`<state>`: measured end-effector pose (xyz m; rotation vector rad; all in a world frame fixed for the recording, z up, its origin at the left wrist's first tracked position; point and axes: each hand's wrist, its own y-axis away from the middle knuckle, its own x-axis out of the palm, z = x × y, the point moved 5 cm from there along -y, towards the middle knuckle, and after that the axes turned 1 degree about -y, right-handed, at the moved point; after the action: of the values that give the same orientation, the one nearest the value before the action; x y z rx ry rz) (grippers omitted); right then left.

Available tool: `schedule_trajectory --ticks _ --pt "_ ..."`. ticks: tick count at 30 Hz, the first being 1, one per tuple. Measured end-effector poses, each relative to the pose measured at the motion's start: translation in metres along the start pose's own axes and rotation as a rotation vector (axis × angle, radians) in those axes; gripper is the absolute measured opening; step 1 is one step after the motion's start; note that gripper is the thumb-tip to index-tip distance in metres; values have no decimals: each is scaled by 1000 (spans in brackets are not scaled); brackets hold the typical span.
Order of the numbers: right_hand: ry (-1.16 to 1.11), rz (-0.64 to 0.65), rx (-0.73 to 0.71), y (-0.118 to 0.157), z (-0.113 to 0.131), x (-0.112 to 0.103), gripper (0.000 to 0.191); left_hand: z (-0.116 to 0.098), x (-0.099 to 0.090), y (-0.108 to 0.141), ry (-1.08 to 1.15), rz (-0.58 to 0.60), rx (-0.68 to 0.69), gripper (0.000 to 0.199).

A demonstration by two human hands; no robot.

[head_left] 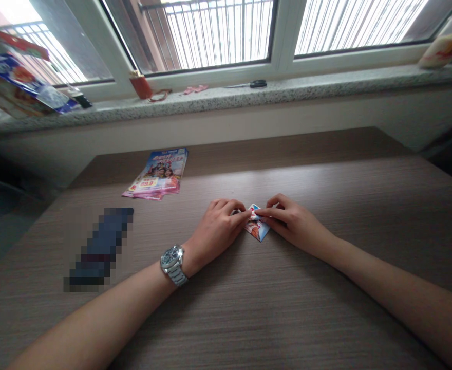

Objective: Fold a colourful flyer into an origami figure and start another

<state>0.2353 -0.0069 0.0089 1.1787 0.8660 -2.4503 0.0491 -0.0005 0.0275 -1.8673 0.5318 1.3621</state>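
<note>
A small folded piece of printed paper (259,229), blue, white and reddish, lies on the wooden table (287,308) with a corner pointing toward me. My left hand (223,221) grips its left side between thumb and fingers, and a metal watch sits on that wrist. From the other side, my right hand (292,220) presses the paper's top and right edge with its fingertips, the fingers bent. Parts of the paper are hidden under the fingers of both hands.
A stack of printed flyers (158,172) lies at the table's back left. Nearer is a dark pixelated rectangle (102,246). On the stone windowsill (306,92) rest scissors (257,84), a red lighter-like object (141,86), pink scraps (195,89) and colourful packages (21,82).
</note>
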Motion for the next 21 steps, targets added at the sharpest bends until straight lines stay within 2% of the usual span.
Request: schedule_trajectory --ticks 7,15,21 --pt "-50 6 6 -1 2 -2 21 2 0 1 92 -3 17 26" --pt "-44 21 43 -1 3 -3 24 -2 -1 2 159 38 103 25" --pt "-43 31 72 -1 3 -3 20 0 -1 1 171 20 23 24"
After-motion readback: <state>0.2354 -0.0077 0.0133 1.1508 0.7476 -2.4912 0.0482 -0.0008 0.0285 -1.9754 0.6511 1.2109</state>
